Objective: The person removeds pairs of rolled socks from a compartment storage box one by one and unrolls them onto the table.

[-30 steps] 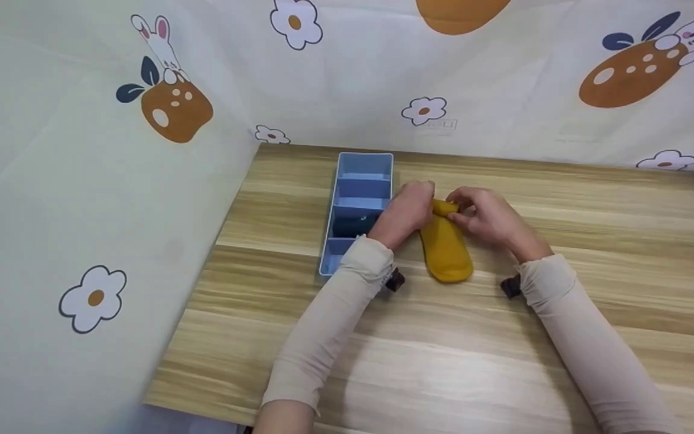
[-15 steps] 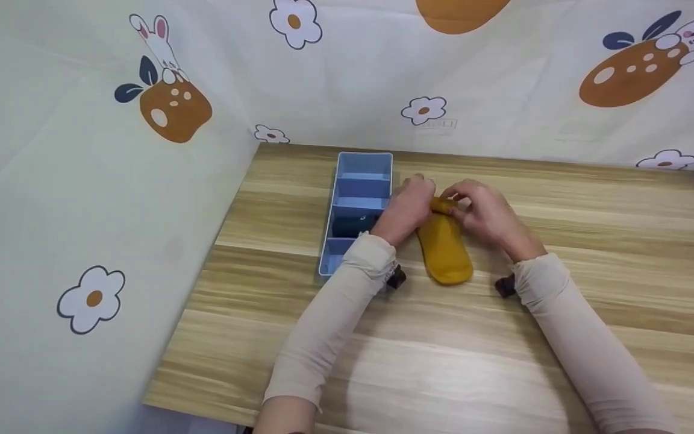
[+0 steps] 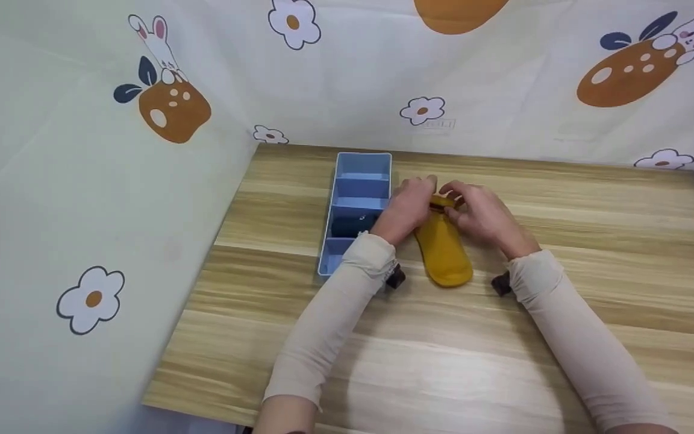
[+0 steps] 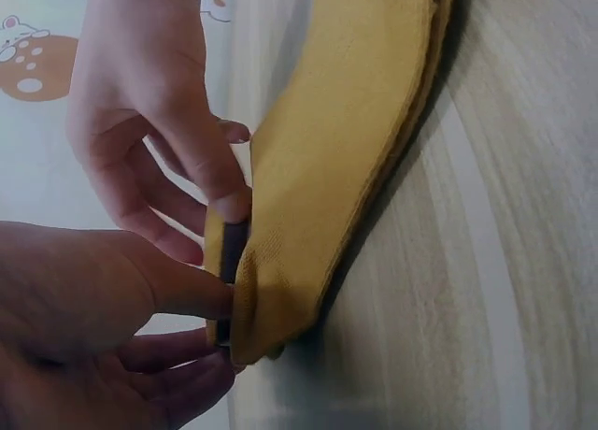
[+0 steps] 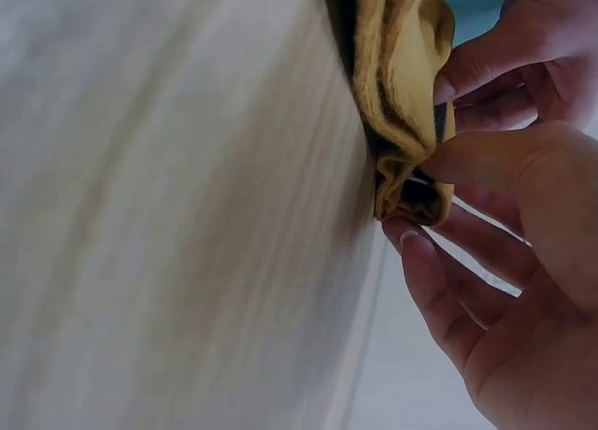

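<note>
We are handling a yellow sock [image 3: 446, 256] that is lying on the table [image 3: 443, 367], near the right side of the blue tray [image 3: 364, 164]. Its folded end is sitting about level with the tray's second compartment from the far end, and its rounded end is pointing toward us, about level with the tray's near end. A dark strip [image 4: 234, 248] is showing inside the fold. Our left hand [image 3: 406, 208], nearer the tray, is pinching one side of the fold, its thumb and fingers closing on the fabric. Our right hand [image 3: 484, 217], farther from the tray, is pinching the other side; its thumb is pressing on the fold while its other fingers are curving loosely behind, with gaps between them. The tray is holding a dark roll [image 3: 348, 226] in its third compartment from the far end, and our left sleeve [image 3: 317, 343] is partly covering its near compartment. A patterned cloth [image 3: 347, 78] is hanging beyond the tray.
</note>
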The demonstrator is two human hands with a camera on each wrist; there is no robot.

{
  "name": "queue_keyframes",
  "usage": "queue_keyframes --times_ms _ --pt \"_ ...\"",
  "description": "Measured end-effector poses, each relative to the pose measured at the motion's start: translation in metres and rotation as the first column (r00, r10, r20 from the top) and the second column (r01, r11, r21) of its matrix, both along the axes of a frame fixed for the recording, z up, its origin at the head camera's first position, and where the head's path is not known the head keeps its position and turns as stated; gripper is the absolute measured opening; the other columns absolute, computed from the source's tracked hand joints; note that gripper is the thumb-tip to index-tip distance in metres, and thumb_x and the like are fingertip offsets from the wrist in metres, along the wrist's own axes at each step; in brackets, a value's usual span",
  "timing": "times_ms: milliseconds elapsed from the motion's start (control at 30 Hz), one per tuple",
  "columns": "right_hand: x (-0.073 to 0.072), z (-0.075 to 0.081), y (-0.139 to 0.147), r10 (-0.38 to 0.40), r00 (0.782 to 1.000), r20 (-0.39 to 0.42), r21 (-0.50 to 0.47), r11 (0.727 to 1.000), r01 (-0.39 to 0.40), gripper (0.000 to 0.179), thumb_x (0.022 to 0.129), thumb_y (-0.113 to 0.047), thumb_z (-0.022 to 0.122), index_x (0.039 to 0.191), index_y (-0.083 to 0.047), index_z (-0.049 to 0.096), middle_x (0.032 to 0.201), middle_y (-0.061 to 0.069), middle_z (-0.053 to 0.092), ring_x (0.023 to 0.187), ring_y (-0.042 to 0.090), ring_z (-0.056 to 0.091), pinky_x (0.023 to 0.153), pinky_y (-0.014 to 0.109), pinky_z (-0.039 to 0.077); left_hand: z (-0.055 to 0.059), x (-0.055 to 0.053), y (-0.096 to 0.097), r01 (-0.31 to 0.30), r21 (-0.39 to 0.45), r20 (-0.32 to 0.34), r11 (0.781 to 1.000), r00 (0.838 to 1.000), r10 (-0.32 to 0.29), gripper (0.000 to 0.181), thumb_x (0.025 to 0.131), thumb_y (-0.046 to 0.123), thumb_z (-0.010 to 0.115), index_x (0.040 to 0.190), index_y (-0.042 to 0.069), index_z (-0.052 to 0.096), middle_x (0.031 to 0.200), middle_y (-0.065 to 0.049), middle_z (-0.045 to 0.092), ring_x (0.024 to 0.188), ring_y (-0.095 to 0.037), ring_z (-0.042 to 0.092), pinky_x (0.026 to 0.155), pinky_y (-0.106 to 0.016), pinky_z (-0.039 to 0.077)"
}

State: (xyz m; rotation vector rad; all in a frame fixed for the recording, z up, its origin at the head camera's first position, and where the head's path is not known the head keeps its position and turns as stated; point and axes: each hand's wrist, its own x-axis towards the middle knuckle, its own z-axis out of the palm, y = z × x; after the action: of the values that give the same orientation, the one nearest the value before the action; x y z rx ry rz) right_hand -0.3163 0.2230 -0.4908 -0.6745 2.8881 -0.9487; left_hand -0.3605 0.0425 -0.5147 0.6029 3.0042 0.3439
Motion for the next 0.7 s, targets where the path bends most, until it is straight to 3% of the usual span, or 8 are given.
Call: queue_keyframes --times_ms 167,233,333,467,700 --pt "-0.002 -0.002 0.002 0.004 1.0 -0.001 -0.001 1.0 -0.004 0.029 0.097 -0.006 0.071 0.127 -0.004 0.071 0.125 0.018 0.076 0.111 0.037 0.074 0.098 0.056 0.059 0.041 0.034 -0.003 -0.01 0.001 -0.002 1.0 1.0 0.01 0.028 0.103 0.009 0.064 0.131 0.01 0.056 0.118 -0.014 0.073 0.105 -0.031 0.074 0.09 -0.043 0.062" --pt "-0.002 -0.002 0.002 0.004 1.0 -0.004 0.011 1.0 -0.004 0.029 0.097 -0.007 0.074 0.125 -0.002 0.071 0.127 0.019 0.072 0.113 0.039 0.071 0.101 0.057 0.058 0.047 0.041 -0.004 -0.005 0.0 -0.011 1.0 1.0 0.005 0.026 0.105 0.009 0.062 0.131 0.01 0.057 0.119 -0.014 0.073 0.106 -0.031 0.074 0.091 -0.043 0.063" --pt "-0.003 -0.002 0.002 0.004 1.0 -0.006 0.023 1.0 -0.003 0.031 0.096 -0.008 0.079 0.124 0.001 0.071 0.129 0.021 0.067 0.116 0.041 0.068 0.104 0.058 0.055 0.05 0.044 -0.004 0.001 -0.007 -0.012 1.0 1.0 -0.001 0.025 0.108 0.009 0.061 0.133 0.009 0.059 0.121 -0.014 0.072 0.107 -0.03 0.073 0.09 -0.041 0.063" --pt "-0.005 -0.002 0.0 0.001 1.0 -0.02 0.031 1.0 -0.001 0.033 0.098 -0.005 0.074 0.13 0.002 0.068 0.128 0.022 0.067 0.116 0.041 0.068 0.104 0.059 0.056 0.051 0.046 -0.004 0.003 0.0 -0.008 1.0 1.0 -0.003 0.028 0.109 0.008 0.059 0.137 0.008 0.059 0.124 -0.015 0.071 0.108 -0.029 0.073 0.091 -0.039 0.063" --pt "-0.009 -0.004 0.003 0.005 0.998 -0.058 0.013 1.0 -0.004 0.028 0.1 -0.001 0.066 0.128 0.0 0.07 0.127 0.024 0.067 0.117 0.043 0.069 0.103 0.06 0.057 0.046 0.047 -0.004 -0.003 0.018 -0.074 1.0 0.997 0.004 0.03 0.111 0.006 0.052 0.141 0.008 0.058 0.132 -0.017 0.064 0.107 -0.03 0.074 0.092 -0.037 0.064"
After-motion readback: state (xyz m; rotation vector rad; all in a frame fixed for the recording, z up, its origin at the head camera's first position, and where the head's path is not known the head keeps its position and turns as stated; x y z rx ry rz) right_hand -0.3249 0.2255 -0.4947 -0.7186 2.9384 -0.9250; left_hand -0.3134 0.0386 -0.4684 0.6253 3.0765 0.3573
